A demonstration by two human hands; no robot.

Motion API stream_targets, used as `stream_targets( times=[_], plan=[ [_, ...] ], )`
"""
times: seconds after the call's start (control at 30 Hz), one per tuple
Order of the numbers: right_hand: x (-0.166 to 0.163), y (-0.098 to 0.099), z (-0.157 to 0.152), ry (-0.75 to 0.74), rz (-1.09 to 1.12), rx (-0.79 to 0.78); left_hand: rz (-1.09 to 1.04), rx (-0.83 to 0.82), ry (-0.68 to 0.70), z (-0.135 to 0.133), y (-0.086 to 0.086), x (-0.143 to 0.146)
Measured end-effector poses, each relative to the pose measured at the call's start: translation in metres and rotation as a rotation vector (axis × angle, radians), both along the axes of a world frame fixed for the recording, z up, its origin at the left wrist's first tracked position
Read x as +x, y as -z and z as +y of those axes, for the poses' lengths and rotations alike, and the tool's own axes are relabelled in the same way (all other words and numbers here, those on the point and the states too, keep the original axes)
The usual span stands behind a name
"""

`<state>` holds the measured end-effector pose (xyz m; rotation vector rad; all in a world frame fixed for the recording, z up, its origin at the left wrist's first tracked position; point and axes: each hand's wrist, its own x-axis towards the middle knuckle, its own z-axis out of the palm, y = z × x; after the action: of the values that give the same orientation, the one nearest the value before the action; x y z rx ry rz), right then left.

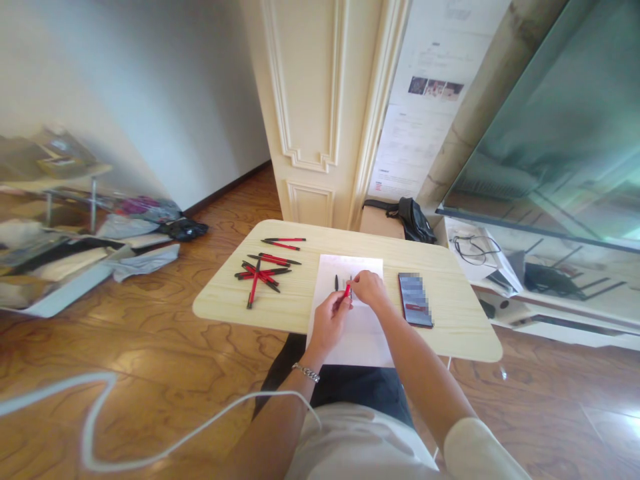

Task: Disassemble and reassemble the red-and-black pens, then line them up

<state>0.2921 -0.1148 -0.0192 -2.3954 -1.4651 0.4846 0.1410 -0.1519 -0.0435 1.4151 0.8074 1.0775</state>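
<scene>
Over a white sheet of paper point(353, 340), my left hand point(330, 321) is closed on a red pen barrel point(347, 291) that stands up between thumb and fingers. My right hand point(369, 288) meets it from the right, its fingers pinched together at the barrel's upper end. A thin dark piece shows by these fingertips, too small to name. On the sheet, just left of the hands, lies a small black pen part point(337, 283). Several red-and-black pens point(254, 285) lie crossed in a loose pile on the left of the table, with two more pens point(284, 243) behind them.
The pale wooden table point(460, 280) has rounded corners. A phone point(415, 300) lies right of the paper. Behind stand a cream panelled door point(310, 87) and a black bag point(415, 220). A white cable point(200, 433) runs across the lower left.
</scene>
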Motion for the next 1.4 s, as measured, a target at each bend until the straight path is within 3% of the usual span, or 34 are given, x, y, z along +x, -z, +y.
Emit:
stream_targets(
  times=[0.2, 0.3, 0.47, 0.63, 0.73, 0.97, 1.23, 1.4],
  plan=[
    [-0.008, 0.003, 0.009, 0.027, -0.081, -0.059, -0.024, -0.02, -0.008, 0.001, 0.001, 0.001],
    [-0.003, 0.004, 0.009, 0.048, -0.024, -0.017, -0.028, -0.025, -0.009, 0.001, 0.002, 0.001],
    [0.011, -0.001, 0.001, 0.067, 0.437, 0.329, -0.018, -0.009, -0.012, 0.001, 0.003, 0.0],
    [0.007, -0.027, -0.02, 0.059, 0.965, 0.737, 0.012, 0.0, -0.024, 0.002, 0.005, 0.0],
    [-0.001, -0.041, -0.027, 0.029, 1.088, 0.835, 0.037, 0.014, -0.029, 0.003, 0.008, 0.0],
    [-0.01, -0.042, -0.025, -0.008, 1.002, 0.821, 0.091, 0.054, -0.012, 0.003, 0.008, -0.001],
    [-0.018, -0.027, -0.033, -0.118, 0.817, 0.611, 0.076, 0.051, -0.02, 0.001, 0.002, -0.001],
    [-0.019, -0.023, -0.038, -0.116, 0.753, 0.563, 0.045, 0.041, -0.019, 0.001, 0.001, -0.001]
  ],
)
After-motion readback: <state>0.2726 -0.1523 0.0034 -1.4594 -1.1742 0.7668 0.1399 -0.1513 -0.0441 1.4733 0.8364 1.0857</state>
